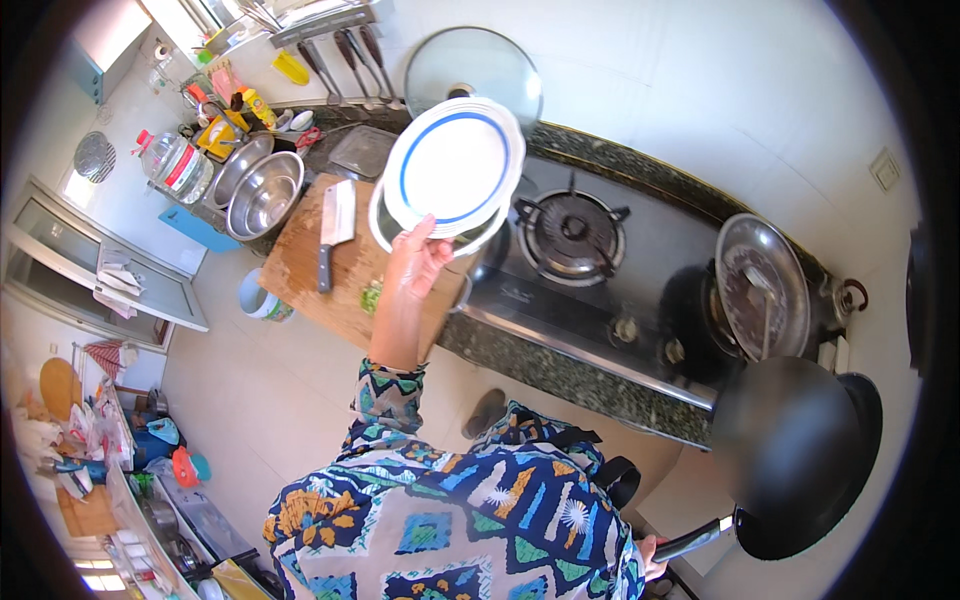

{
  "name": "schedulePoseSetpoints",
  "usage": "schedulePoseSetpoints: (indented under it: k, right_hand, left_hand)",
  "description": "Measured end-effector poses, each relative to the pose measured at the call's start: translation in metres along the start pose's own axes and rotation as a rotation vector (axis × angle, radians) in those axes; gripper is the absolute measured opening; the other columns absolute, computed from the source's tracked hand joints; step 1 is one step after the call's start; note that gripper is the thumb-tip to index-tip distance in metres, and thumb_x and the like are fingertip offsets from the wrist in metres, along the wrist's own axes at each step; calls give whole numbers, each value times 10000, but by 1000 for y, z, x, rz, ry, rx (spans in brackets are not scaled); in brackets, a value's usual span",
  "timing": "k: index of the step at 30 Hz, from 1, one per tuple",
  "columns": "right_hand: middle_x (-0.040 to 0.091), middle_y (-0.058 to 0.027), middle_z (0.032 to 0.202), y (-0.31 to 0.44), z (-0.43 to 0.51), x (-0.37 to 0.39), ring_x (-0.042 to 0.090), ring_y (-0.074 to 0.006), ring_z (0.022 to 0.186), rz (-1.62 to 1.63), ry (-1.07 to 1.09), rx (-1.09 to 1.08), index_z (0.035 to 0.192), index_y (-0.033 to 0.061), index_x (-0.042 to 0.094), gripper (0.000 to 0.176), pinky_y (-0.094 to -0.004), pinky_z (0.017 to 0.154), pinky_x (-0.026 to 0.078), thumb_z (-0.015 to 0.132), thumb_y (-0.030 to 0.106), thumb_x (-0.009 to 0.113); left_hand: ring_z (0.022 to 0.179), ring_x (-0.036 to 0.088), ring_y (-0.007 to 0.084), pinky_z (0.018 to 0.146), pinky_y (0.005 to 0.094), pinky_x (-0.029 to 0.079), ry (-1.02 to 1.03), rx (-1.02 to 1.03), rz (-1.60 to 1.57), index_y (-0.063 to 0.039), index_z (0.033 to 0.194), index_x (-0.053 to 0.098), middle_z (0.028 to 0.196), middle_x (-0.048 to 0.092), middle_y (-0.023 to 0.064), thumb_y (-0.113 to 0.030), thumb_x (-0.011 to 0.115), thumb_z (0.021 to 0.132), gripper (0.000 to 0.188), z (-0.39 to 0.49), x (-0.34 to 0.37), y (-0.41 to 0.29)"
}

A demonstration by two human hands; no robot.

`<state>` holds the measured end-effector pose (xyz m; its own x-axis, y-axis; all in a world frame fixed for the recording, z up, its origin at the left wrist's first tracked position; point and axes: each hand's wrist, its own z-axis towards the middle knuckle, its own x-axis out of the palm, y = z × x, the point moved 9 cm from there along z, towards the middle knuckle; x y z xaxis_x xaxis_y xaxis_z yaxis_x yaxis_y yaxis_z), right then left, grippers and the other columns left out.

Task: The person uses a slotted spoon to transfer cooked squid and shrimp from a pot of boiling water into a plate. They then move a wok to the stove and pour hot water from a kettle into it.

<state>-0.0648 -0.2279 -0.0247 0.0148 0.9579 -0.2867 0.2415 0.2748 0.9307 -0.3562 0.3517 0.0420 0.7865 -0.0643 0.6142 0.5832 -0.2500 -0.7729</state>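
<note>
My left hand (421,262) grips the rim of a white plate with a blue ring (454,169), fingers on its near edge. The plate is raised over another white-rimmed vessel (380,229), mostly hidden beneath it. Low on the right, my right hand (651,556) is closed around the handle of a black frying pan (795,465). The pan is held in front of the counter's right end, and part of it looks blurred. Beside my left forearm, a cleaver (339,214) and chopped green pieces (371,297) lie on a wooden cutting board (300,262).
A gas burner (573,229) is right of the plate. A metal wok (761,300) with a utensil in it sits at the stove's far right. Behind the plate, a glass lid (472,60) leans on the wall. Metal bowls (266,196) and a large water bottle (178,166) stand left.
</note>
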Motion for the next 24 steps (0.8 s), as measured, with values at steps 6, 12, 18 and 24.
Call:
schedulePoseSetpoints:
  k: [6,12,18,24]
  right_hand:
    - [498,-54,604,15,-70,49,465,-144,497,80,108,-82,849,3,548,341,-270,476,397,664,249,696]
    - [466,-51,510,23,-134,72,434,-134,419,91,144,-67,842,-1,518,307,-266,434,376,697,220,673]
    - [409,-29,445,29,-176,90,390,-122,355,103,133,-59,814,15,493,260,-249,387,320,717,196,654]
    - [395,-8,487,44,-194,108,389,-111,357,227,136,-18,802,23,470,242,-233,356,317,714,180,631]
  left_hand:
    - [525,571,144,470,265,520,-238,122,149,41,938,514,702,602,123,-138,514,862,194,61,-144,-89]
    - [560,577,176,481,284,527,-441,46,217,70,984,478,737,587,153,-127,455,886,222,113,-251,-114]
    - [566,589,225,466,313,523,-522,-36,248,83,999,450,744,565,161,-104,459,877,223,139,-292,-96]
    - [644,611,261,579,376,551,-547,-97,121,29,1003,484,819,590,154,-143,498,876,214,157,-351,-57]
